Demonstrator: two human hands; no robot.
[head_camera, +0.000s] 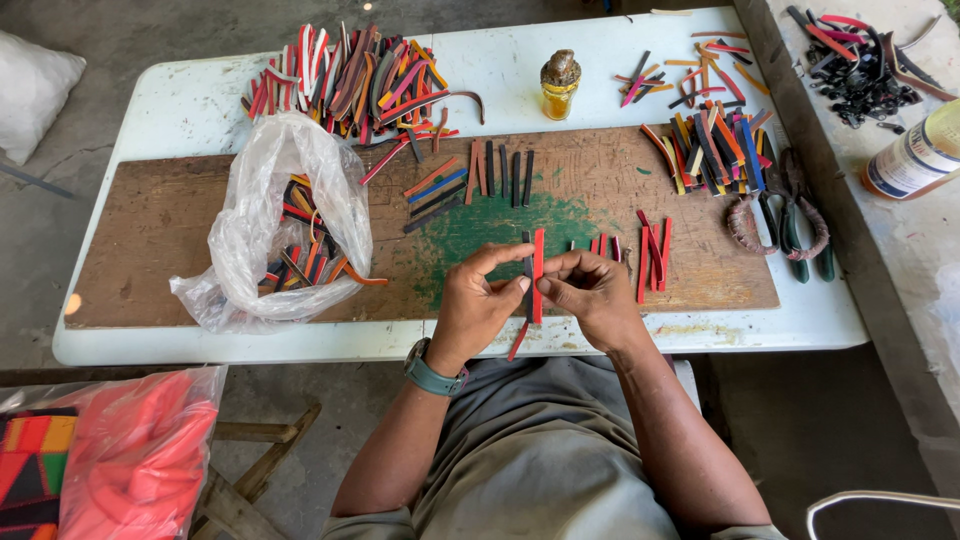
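Pinching red strip w/ dark strip upright btwn left hand & right hand, both closed on them, near table edge, over wooden board; keeping edges flush, grip firm, prob best

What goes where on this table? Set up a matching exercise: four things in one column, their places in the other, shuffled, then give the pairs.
Things:
1. red strip
2. plastic bag
3. small glass bottle
4. pliers

Places:
A. standing on the white table, past the far edge of the wooden board
B. pinched between the left hand and the right hand
C. lying by the board's right end
D. slumped open on the board's left part, with coloured strips inside

Pairs: 1-B, 2-D, 3-A, 4-C
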